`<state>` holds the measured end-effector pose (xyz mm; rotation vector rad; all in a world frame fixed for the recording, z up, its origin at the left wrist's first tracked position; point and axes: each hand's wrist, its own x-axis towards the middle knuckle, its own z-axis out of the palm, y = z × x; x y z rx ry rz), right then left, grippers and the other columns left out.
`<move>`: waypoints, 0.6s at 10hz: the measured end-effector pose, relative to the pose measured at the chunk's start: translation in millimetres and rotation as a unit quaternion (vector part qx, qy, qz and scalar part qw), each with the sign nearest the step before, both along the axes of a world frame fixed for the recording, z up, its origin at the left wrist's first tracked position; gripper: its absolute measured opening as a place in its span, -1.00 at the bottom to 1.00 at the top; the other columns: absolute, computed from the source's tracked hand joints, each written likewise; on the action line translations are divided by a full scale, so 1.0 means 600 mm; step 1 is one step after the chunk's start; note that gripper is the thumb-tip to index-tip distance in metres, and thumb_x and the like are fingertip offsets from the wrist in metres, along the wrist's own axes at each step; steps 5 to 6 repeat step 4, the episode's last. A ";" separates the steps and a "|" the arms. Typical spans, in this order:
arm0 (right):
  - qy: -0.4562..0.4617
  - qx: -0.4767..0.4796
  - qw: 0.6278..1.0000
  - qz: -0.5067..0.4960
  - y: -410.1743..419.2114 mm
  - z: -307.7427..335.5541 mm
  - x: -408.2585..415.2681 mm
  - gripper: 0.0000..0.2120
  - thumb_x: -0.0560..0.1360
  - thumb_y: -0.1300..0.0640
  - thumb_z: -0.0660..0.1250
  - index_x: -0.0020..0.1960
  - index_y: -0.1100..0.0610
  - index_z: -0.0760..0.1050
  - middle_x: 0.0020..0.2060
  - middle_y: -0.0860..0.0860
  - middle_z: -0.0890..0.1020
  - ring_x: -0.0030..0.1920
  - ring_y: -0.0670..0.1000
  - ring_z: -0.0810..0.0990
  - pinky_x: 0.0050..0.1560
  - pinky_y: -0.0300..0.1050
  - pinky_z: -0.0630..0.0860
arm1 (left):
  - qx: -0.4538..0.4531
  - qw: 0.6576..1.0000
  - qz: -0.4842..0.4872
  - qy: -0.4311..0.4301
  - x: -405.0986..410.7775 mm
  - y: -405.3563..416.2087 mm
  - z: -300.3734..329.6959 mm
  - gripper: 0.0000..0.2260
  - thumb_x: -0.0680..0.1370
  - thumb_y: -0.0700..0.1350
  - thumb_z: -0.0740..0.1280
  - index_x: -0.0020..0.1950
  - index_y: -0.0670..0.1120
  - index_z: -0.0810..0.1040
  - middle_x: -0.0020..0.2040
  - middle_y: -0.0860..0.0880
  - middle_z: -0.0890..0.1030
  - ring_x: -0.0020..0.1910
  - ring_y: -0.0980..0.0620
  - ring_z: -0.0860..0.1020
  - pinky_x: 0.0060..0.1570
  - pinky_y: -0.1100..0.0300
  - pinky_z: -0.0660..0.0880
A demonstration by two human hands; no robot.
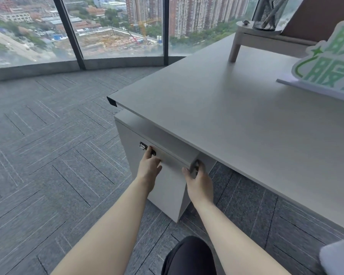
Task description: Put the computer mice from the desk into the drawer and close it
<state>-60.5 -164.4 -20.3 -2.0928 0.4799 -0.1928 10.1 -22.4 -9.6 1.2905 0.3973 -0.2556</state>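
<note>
Both of a person's bare hands rest on the top front edge of a pale grey drawer [172, 158] in a small cabinet tucked under the near left corner of a broad, light grey desk [236, 108]. The left hand [148, 167] has its fingers curled over the drawer's left end, just beside a small metal lock [142, 145]; the right hand [199, 180] wraps the right corner, thumb on the front face. Each grip is closed round the drawer edge, and something small and dark shows at the fingertips of both hands, too blurred to name. Whether the drawer stands slightly out or flush cannot be told, and its inside is hidden. No computer mouse shows on the desk surface. Far right on the desk stand a white-and-green cut-out sign [330, 62] and a pale wooden riser [266, 39] carrying a black mesh pen cup [269, 12]. Grey carpet tiles [48, 145] run left to floor-length windows [111, 26] over a construction site and tower blocks. A dark-clad knee [189, 257] shows at the near edge.
</note>
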 end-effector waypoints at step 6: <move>0.008 0.003 1.000 0.016 -0.010 0.020 -0.004 -0.62 0.52 -0.06 0.35 0.23 0.11 0.42 0.12 0.10 0.66 0.10 0.14 0.64 0.04 0.05 0.59 | 0.050 0.998 -0.032 -0.006 -0.013 -0.007 0.004 -0.38 0.51 -0.33 0.12 0.55 0.04 0.16 0.51 -0.01 0.28 0.30 -0.07 0.45 0.30 0.05 0.39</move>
